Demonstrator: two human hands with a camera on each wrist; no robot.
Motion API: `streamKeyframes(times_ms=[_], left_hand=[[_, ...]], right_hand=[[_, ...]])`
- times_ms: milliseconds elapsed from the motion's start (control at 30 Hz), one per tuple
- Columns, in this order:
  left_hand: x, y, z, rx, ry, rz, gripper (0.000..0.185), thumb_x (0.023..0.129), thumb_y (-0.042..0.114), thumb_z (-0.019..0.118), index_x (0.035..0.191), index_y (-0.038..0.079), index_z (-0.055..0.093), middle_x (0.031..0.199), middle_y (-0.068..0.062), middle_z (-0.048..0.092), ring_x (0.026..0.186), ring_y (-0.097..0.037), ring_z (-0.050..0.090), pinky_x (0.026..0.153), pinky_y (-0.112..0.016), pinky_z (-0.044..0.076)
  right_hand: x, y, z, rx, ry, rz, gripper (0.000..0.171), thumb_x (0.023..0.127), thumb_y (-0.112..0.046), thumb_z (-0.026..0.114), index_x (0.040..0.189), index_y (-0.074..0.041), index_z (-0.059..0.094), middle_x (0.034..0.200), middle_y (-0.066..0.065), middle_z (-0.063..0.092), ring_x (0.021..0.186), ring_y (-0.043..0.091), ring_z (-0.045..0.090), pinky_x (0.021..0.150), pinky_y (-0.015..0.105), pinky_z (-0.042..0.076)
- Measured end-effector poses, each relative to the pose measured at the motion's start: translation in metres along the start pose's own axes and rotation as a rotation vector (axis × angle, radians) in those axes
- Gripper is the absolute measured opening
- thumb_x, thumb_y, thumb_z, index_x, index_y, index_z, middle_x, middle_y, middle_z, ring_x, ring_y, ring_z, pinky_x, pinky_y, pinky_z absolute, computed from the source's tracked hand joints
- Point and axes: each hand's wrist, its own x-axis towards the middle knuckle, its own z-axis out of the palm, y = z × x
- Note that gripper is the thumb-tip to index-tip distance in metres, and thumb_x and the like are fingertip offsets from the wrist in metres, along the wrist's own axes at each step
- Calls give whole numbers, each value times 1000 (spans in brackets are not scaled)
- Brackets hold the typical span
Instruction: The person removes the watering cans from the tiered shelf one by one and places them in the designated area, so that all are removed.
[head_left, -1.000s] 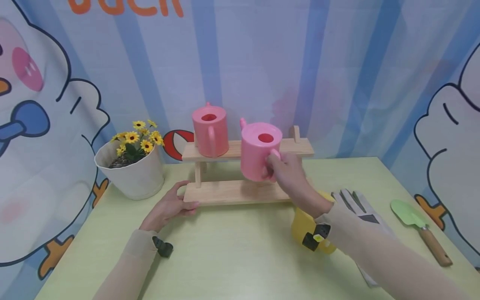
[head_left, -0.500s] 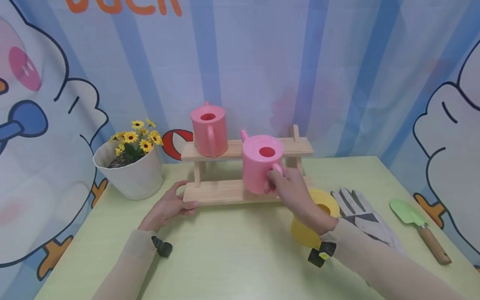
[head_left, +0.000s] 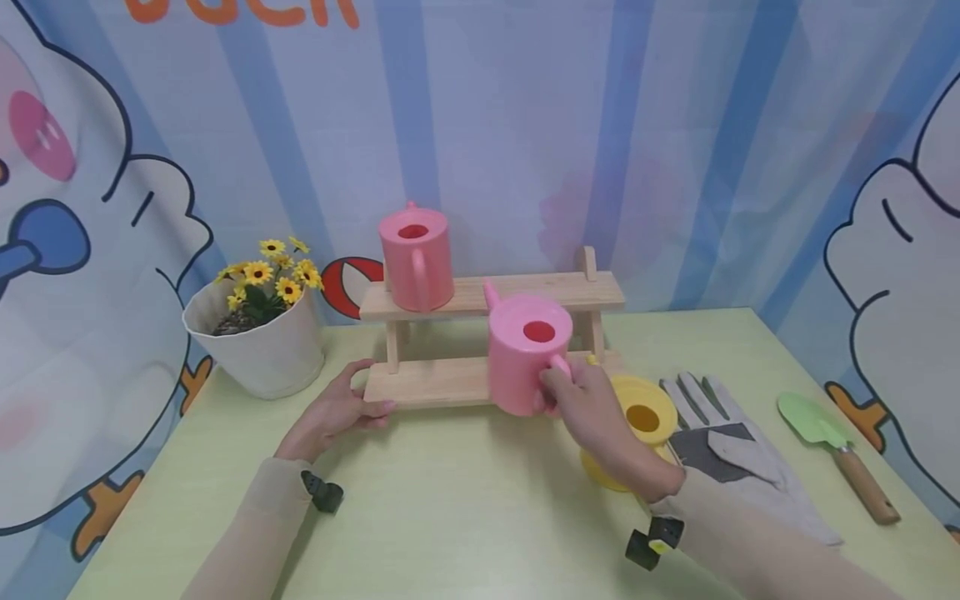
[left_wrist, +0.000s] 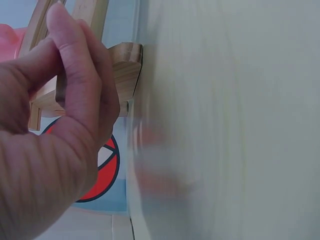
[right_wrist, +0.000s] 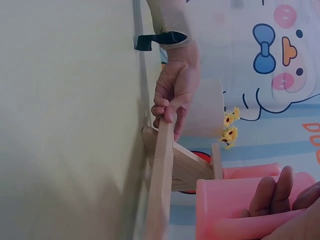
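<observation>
Fingers of the right hand (head_left: 592, 404) gripped the pink can (head_left: 525, 354) by its handle, the left hand (head_left: 341, 412) held the wooden shelf (head_left: 450, 379), and I thought the can could knock the yellow can (head_left: 637, 417) beside it.

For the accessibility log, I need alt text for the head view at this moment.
A right hand holds a pink watering can by its handle in front of a two-tier wooden rack, while the left hand grips the rack's lower left corner. A second pink can stands on top.

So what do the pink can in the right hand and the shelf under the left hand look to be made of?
The pink can, held by the right hand, looks like moulded plastic: one even colour, smooth matte walls, rounded edges. The shelf, gripped by the left hand, looks like bare light wood: pale tan boards with faint grain, seemingly unvarnished.
</observation>
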Motion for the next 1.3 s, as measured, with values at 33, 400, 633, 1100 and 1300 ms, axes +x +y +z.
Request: streamKeyframes(times_ms=[33, 400, 633, 1100, 1300], left_hand=[[0, 0, 0, -1, -1, 1, 100, 102, 16, 79, 174, 19, 10, 134, -19, 62, 84, -11, 73, 80, -22, 66], [-2, 3, 1, 0, 1, -12, 103, 102, 17, 79, 175, 20, 7, 143, -22, 59, 85, -11, 74, 81, -22, 65], [1, 2, 0, 10, 9, -18, 102, 101, 17, 79, 175, 21, 8, 145, -23, 57, 87, -11, 73, 82, -21, 65], [-2, 3, 2, -17, 7, -10, 102, 101, 14, 79, 175, 19, 8, 146, -25, 56, 87, -11, 73, 80, -21, 66], [-2, 2, 1, -19, -4, -17, 103, 102, 15, 77, 175, 20, 5, 148, -25, 55, 87, -11, 73, 81, -22, 65]], right_hand=[[-2, 2, 0, 4, -1, 5, 28, 113, -20, 50, 92, -4, 59, 78, 4, 56, 73, 21, 49, 66, 24, 43], [-18, 23, 2, -5, 21, 66, 29, 113, -24, 53, 95, -4, 63, 73, 3, 54, 63, 17, 44, 54, 22, 36], [-19, 48, 2, -10, 1, 73, 34, 112, -28, 55, 87, -8, 63, 68, 5, 51, 55, 15, 44, 49, 21, 37], [-37, 64, 5, -83, 46, 128, 30, 111, -25, 58, 88, -8, 69, 69, 5, 58, 54, 12, 44, 49, 20, 35], [-49, 59, 10, -54, 46, 172, 28, 110, -17, 57, 89, -4, 68, 70, 6, 58, 58, 14, 44, 51, 20, 33]])
